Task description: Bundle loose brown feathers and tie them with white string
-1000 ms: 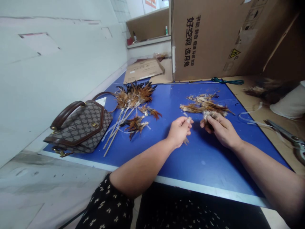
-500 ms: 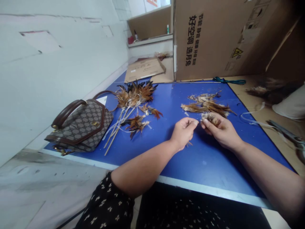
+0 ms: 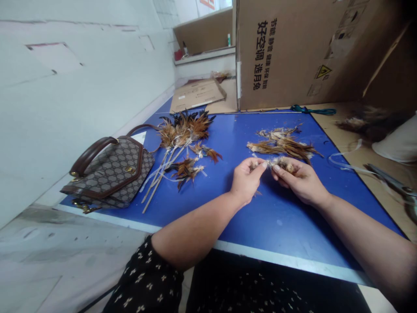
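Note:
My right hand (image 3: 301,179) is closed round a bunch of brown feathers (image 3: 284,163), whose fluffy pale ends poke out past the thumb. Close beside it, my left hand (image 3: 246,179) pinches a small feather tuft (image 3: 254,164) between thumb and fingers. The fingertips of both hands almost meet, with a bit of pale fluff between them. Just beyond lie loose long brown feathers (image 3: 286,147) on the blue table mat (image 3: 276,226). How many feathers each hand holds is hidden by the fingers.
Left of the hands lie feather bunches on sticks (image 3: 185,130) and smaller dark feather tufts (image 3: 185,168). A patterned handbag (image 3: 114,174) sits at the left edge. Scissors (image 3: 387,178) and a clear strip lie at the right. A large cardboard box (image 3: 293,56) stands behind.
My left hand has turned slightly, and a small feather tuft now shows in its pinch. The gap between the two hands has narrowed. The things on the table have not moved.

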`<state>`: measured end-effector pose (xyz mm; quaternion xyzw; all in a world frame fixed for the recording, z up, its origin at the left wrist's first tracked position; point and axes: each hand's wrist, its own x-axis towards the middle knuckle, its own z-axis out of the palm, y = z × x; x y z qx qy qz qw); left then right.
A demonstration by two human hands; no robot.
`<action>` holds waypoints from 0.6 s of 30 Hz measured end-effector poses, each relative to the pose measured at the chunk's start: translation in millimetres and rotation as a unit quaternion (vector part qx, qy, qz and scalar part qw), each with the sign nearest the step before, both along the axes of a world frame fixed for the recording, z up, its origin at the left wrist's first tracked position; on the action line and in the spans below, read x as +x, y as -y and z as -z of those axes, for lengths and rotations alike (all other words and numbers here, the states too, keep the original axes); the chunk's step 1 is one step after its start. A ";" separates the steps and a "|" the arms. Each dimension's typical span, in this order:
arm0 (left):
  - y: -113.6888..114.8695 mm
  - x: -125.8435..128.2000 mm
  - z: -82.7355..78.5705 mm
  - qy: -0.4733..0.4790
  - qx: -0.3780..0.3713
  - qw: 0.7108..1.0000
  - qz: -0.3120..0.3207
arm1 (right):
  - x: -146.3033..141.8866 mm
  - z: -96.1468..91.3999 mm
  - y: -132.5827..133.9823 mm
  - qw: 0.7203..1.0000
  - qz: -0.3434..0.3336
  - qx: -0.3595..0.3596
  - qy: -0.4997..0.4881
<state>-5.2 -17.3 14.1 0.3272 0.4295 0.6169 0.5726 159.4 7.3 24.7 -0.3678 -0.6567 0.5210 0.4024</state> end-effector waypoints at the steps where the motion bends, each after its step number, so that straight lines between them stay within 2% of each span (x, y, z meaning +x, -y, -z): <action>1: 0.3 -0.5 -0.6 0.001 0.009 1.000 0.009 | -0.4 -0.2 0.1 1.000 0.003 0.001 0.000; 6: 2.6 -1.9 -5.2 0.055 0.026 0.995 0.074 | -1.3 2.1 -1.8 0.999 0.050 0.007 -0.017; 9: 1.6 -0.7 -5.4 0.076 0.025 0.994 0.075 | -0.7 4.7 -3.9 0.997 0.074 0.013 -0.021; 14: -2.0 2.2 4.6 0.041 0.029 0.996 0.074 | -2.8 5.4 -2.7 0.997 0.072 0.009 -0.022; 18: -4.5 1.5 14.2 -0.053 0.066 0.996 0.024 | -5.9 5.7 0.4 0.998 0.063 0.012 -0.014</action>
